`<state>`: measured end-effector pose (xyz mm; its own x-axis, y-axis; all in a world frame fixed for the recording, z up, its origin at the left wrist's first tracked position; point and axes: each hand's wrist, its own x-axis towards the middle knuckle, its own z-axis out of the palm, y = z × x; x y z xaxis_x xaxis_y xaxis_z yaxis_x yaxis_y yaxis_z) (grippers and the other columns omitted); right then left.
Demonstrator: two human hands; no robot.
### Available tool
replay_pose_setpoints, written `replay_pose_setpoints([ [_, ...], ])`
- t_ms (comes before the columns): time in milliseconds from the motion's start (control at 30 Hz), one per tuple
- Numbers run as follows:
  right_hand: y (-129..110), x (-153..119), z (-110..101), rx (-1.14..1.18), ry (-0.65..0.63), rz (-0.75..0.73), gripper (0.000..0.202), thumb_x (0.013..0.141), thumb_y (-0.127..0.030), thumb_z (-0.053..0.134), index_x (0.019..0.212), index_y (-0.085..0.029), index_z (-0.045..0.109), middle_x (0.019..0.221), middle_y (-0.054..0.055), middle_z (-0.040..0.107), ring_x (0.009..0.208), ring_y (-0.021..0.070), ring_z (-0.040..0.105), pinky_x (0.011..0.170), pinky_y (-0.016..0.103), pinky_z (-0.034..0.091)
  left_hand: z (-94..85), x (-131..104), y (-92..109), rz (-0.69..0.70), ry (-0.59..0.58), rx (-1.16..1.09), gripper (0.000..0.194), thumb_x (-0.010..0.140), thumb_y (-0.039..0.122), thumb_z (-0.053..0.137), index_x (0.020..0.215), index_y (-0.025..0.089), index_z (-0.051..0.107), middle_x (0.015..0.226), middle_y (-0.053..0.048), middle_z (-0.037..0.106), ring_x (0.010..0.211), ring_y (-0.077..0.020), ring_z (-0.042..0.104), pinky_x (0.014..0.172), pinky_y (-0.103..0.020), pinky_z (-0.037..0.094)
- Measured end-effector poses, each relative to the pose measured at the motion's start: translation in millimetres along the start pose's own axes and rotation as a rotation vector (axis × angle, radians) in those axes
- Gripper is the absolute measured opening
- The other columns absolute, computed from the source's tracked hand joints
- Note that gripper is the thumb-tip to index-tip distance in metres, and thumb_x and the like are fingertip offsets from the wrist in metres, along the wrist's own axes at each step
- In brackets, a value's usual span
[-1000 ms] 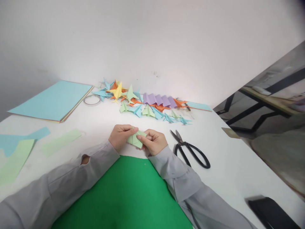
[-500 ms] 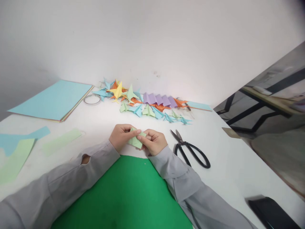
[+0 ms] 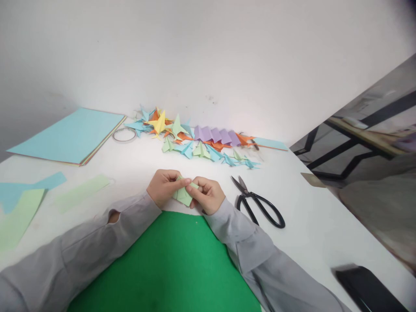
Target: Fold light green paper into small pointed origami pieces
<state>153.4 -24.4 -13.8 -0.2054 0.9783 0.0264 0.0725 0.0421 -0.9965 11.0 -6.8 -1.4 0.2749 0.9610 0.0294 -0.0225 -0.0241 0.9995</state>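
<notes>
So, left hand (image 3: 163, 190) and right hand (image 3: 209, 196) both pinch the green paper (image 3: 182, 197), left of the scissors (image 3: 248, 194): part-folded, I'd guess, can't tell how much is left. The folded shapes (image 3: 201, 151) beyond the scissors look done.

Cropped at the left edge: blue scrap (image 3: 15, 190) and green scrap (image 3: 22, 217). Cut off at lower right: black object (image 3: 367, 287). Partly hidden at center, beneath fingers (image 3: 181, 183): folded green paper (image 3: 183, 197). Blurred at far right: wooden surface (image 3: 362, 135).
</notes>
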Motion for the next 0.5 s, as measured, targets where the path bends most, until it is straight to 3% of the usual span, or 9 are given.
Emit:
replay_pose_setpoints([
  [167,-2.9,-1.9,2.9,0.012,0.040,-0.008,0.030,0.067,-0.044,0.063,0.057,-0.018,0.051,0.032,-0.004,0.053,0.028,0.0086,0.047,0.033,0.017,0.032,0.4,1.6,-3.5,-0.007,0.052,0.018,0.035,0.059,0.038,0.069,0.047,0.012,0.049,0.043,0.005,0.040,0.044,-0.0052,0.035,0.043,-0.021,0.027],
  [267,-3.2,-1.8,1.0,0.044,0.032,-0.002,0.030,0.066,-0.043,0.064,0.057,-0.018,0.050,0.034,-0.004,0.054,0.030,0.0096,0.050,0.034,0.018,0.035,0.6,1.3,-4.0,-0.013,0.021,-0.006,0.035,0.060,0.038,0.069,0.047,0.013,0.049,0.044,0.005,0.041,0.044,-0.0057,0.037,0.043,-0.021,0.028],
  [500,-4.8,-3.2,-3.6,0.106,-0.198,0.031,0.032,0.066,-0.044,0.065,0.059,-0.013,0.061,0.045,0.001,0.062,0.037,0.0093,0.054,0.041,0.020,0.043,3.5,-2.2,0.3,-0.035,-0.028,-0.064,0.040,0.064,0.043,0.065,0.047,0.013,0.044,0.043,0.005,0.036,0.043,-0.0056,0.034,0.042,-0.022,0.025],
])
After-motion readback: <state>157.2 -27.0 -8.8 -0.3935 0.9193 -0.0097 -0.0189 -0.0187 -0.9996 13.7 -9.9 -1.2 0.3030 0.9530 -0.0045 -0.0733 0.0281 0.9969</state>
